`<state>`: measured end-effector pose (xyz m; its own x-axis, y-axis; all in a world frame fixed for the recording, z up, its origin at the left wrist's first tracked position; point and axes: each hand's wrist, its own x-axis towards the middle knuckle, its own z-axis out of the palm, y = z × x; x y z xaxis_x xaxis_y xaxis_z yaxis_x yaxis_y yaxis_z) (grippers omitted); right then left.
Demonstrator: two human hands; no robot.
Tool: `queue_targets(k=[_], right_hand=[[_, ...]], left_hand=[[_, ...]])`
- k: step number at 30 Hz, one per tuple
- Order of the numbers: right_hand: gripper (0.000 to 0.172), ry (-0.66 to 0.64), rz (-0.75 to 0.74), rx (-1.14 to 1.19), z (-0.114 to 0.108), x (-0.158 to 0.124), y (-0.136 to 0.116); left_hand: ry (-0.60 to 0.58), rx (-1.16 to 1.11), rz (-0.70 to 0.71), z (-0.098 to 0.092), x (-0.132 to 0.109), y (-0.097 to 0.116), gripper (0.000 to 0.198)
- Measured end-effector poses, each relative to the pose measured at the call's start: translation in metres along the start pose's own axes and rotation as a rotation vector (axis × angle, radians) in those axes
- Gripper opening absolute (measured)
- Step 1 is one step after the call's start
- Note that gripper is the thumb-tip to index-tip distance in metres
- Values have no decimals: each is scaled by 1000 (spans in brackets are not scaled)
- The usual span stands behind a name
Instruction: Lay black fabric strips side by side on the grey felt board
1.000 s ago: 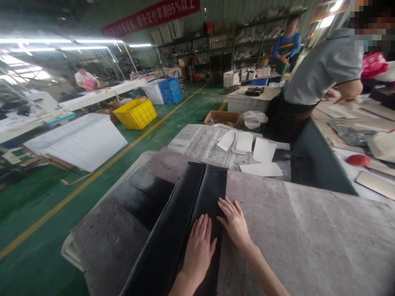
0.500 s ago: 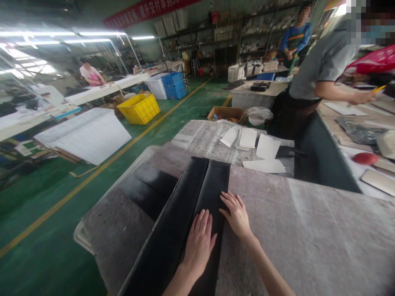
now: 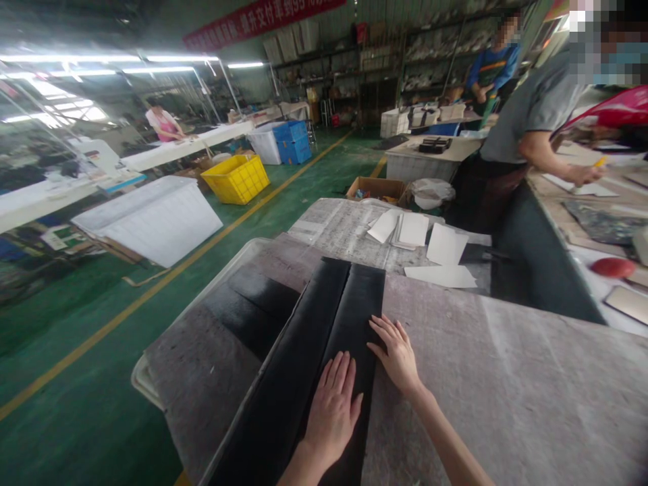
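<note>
Two long black strips of sheet material, perhaps leather, lie side by side on the worktable: a left strip (image 3: 288, 358) and a right strip (image 3: 358, 304), with a narrow seam between them. My left hand (image 3: 334, 405) rests flat on the right strip, fingers stretched forward close to the seam. At that strip's right edge, my right hand (image 3: 395, 351) lies with its fingertips on the black surface and its fingers apart. Neither hand grips anything. A raised pale edge runs along the left side of the left strip. What lies under my palms is hidden.
Shorter black pieces (image 3: 253, 307) lie left of the strips on the grey worktable (image 3: 486, 378). Several white sheets (image 3: 445, 246) are at its far end. A co-worker in a grey shirt (image 3: 536, 108) stands at the right-hand bench. A white bin (image 3: 156, 216) and yellow crate (image 3: 236, 178) stand left.
The whole view has shifted slightly, moving the scene right. My left hand has slid a little toward me on the right strip. The grey-shirted co-worker's hand has moved lower over the bench.
</note>
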<state>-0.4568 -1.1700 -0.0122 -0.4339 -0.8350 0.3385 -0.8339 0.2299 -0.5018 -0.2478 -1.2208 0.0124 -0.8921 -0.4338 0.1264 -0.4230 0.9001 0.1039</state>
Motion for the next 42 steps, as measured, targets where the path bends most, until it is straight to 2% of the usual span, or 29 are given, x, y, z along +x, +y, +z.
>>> queue_targets(k=[4, 9, 12, 15, 18, 22, 26, 29, 31, 34, 37, 39, 42], right_hand=[[37, 21, -1, -63, -10, -15, -19], [46, -161, -99, -144, -7, -45, -39], [45, -196, -86, -166, -5, -50, -41], [45, -178, -80, -163, -4, -48, -41], [45, -145, -91, -150, -2, -46, -42], [44, -139, -95, -130, 1, -46, -39], [40, -78, -89, -80, -2, -44, -38], [34, 2, -21, -50, -11, -40, -61], [27, -37, 26, -11, -16, -38, -92], [17, -204, 2, 35, -17, -35, -147], [13, -325, -45, 27, -6, -32, -187], [16, -347, -46, 4, 4, -30, -200], [23, -352, -37, -53, 18, -29, -205]], left_hand=[[27, 21, 2, 4, -3, 0, 60], [36, 2, -1, 5, -2, -1, 60], [33, -40, -4, -4, 1, 0, 61], [40, -76, -65, -17, -5, 4, 65], [40, -104, -132, -24, -21, 9, 67], [21, -145, -128, -21, -48, 9, 65], [14, -175, -97, -18, -55, 6, 65], [18, -201, -140, -25, -53, 7, 64], [23, -229, -167, -33, -58, 5, 59], [32, -246, -196, -48, -83, -9, 46], [89, -189, -268, -61, -129, -29, 37], [141, -148, -305, -66, -164, -40, 32], [178, -90, -279, -65, -209, -48, 31]])
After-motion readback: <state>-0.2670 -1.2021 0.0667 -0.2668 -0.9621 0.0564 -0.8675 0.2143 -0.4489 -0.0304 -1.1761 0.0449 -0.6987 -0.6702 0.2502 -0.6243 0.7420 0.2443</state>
